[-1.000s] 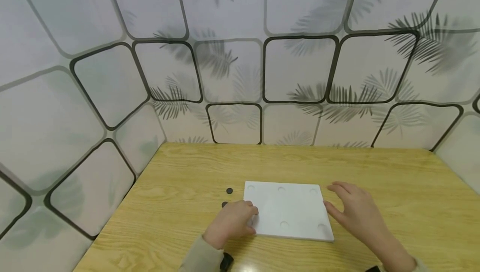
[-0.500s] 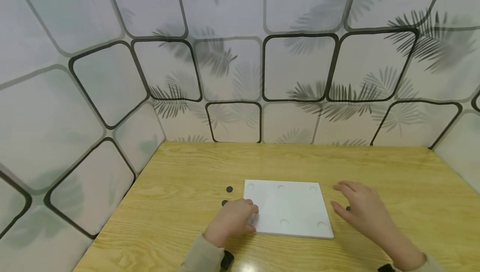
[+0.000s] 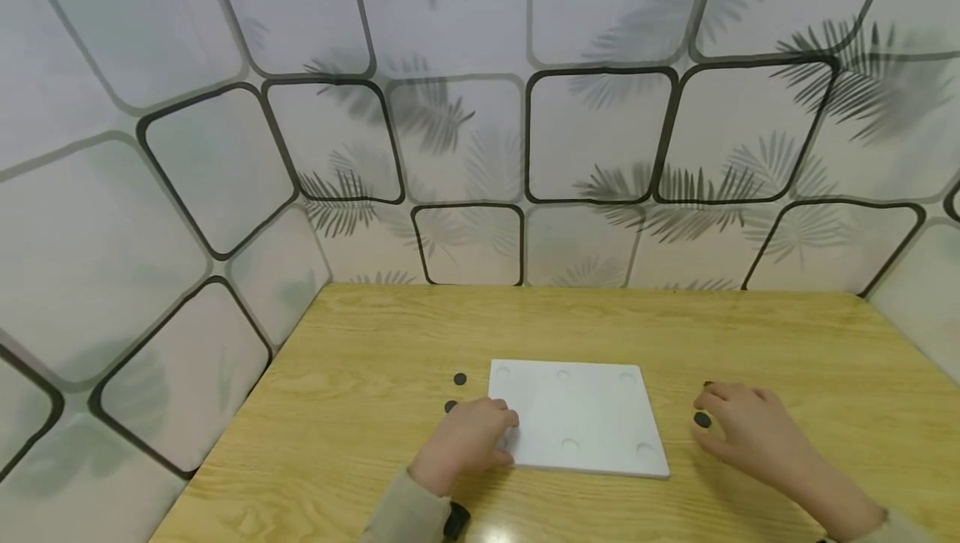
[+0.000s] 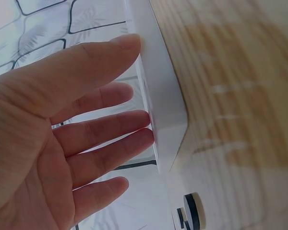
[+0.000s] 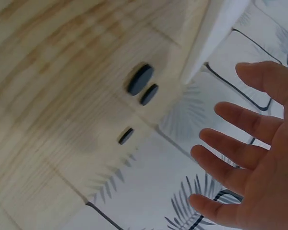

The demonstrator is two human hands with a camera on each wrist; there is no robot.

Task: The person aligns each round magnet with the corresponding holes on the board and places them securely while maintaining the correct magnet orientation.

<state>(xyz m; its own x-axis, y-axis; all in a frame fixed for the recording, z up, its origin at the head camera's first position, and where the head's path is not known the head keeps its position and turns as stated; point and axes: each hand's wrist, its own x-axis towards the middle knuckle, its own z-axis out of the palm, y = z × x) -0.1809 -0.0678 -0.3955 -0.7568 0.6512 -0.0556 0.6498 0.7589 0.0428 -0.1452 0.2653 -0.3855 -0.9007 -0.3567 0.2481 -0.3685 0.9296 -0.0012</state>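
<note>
On the wooden table lies a white board [image 3: 581,414] with several shallow round recesses. My left hand [image 3: 467,443] rests at its left end. In the left wrist view, the thumb and fingertips lie right along the edge of the board [image 4: 158,86], the fingers nearly straight. My right hand [image 3: 750,435] is off to the right of the board, low over the table, beside a black disc [image 3: 702,420]. Another black disc [image 3: 708,383] peeks out past its fingers. The right wrist view shows the fingers spread and holding nothing, with three discs, including a large one [image 5: 140,79], beyond them.
Left of the board lie two more black discs, a far one [image 3: 460,379] and a nearer one [image 3: 451,406] partly behind the left hand. A patterned curtain [image 3: 465,151] closes off the back and sides of the wooden table [image 3: 360,376].
My right hand has moved right and a little down, away from the board's right edge to the black discs there. My left hand has stayed on the board's left end.
</note>
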